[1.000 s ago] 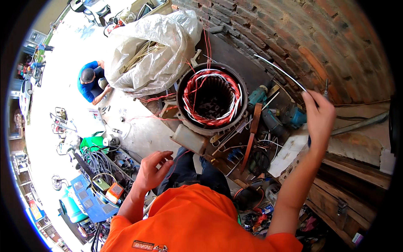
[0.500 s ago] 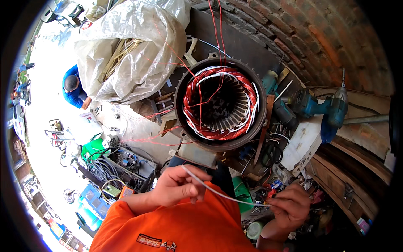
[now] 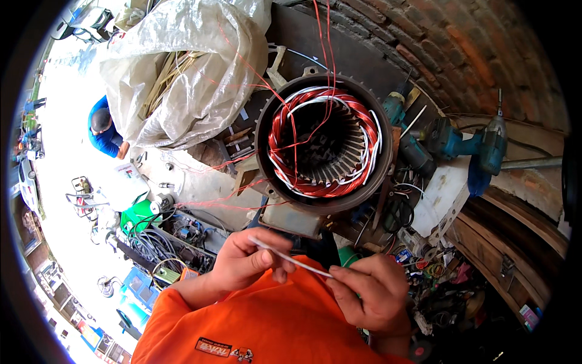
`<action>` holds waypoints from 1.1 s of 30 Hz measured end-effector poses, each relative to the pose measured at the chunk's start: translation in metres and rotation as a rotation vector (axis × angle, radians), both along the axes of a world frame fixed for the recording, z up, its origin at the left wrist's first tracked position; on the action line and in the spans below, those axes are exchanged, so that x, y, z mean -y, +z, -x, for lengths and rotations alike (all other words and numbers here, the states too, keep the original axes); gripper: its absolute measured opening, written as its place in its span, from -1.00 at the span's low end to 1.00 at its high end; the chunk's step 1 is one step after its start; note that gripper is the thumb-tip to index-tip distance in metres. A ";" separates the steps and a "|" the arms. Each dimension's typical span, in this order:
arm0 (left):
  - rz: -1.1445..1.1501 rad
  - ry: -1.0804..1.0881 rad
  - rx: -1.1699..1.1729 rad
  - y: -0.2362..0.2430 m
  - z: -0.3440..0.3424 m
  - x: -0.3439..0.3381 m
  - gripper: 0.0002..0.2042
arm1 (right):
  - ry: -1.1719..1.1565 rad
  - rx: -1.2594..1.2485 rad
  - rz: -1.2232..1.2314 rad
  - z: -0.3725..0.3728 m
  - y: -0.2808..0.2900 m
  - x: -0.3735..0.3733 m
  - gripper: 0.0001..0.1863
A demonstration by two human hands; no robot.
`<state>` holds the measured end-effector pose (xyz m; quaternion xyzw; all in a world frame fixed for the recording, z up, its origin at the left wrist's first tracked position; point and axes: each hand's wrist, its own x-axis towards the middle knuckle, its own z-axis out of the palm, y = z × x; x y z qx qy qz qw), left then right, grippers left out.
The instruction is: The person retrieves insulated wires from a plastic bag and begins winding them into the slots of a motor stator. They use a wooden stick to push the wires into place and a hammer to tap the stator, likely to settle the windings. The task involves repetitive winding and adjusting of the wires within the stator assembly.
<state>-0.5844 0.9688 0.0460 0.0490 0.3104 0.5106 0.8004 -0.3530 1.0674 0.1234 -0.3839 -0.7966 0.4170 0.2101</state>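
Note:
A thin, whitish cord or sleeve (image 3: 306, 266) stretches between my two hands in front of the orange shirt. My left hand (image 3: 245, 261) pinches its left part, with the fingers slightly smeared by motion. Thumb and fingers of my right hand (image 3: 373, 291) are closed on the other end. Just beyond them stands an electric motor stator (image 3: 264, 164), its open bore facing up. Red-covered windings (image 3: 362, 167) tied with white cord ring the bore. Long red wires (image 3: 295, 130) cross over it and trail off to the left.
Cordless power tools (image 3: 451, 142) lie right of the stator by a brick wall (image 3: 479, 60). A translucent plastic sack (image 3: 212, 91) sits at the back left. Black cables (image 3: 148, 242) heap at the left. Farther left, a person in blue (image 3: 103, 130) bends down. Assorted clutter fills the lower right.
My right hand has moved left and slightly up, closer to my left hand. The span of cord between them is shorter and straighter. The view has shifted slightly.

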 end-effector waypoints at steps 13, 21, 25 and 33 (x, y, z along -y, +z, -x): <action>-0.195 -0.274 -0.345 0.003 0.016 -0.004 -0.78 | -0.242 0.233 -0.098 0.024 0.019 -0.010 -0.81; -0.377 -0.346 -0.494 0.015 0.045 -0.017 -0.78 | -0.170 0.251 -0.179 0.047 0.003 -0.017 -0.82; -0.474 -0.324 -0.630 0.028 0.067 -0.035 -0.81 | -0.152 0.265 -0.231 0.056 -0.008 -0.012 -0.82; -1.217 -0.342 -1.270 0.038 0.073 -0.129 -0.82 | -0.199 0.257 -0.374 0.066 -0.033 -0.001 -0.83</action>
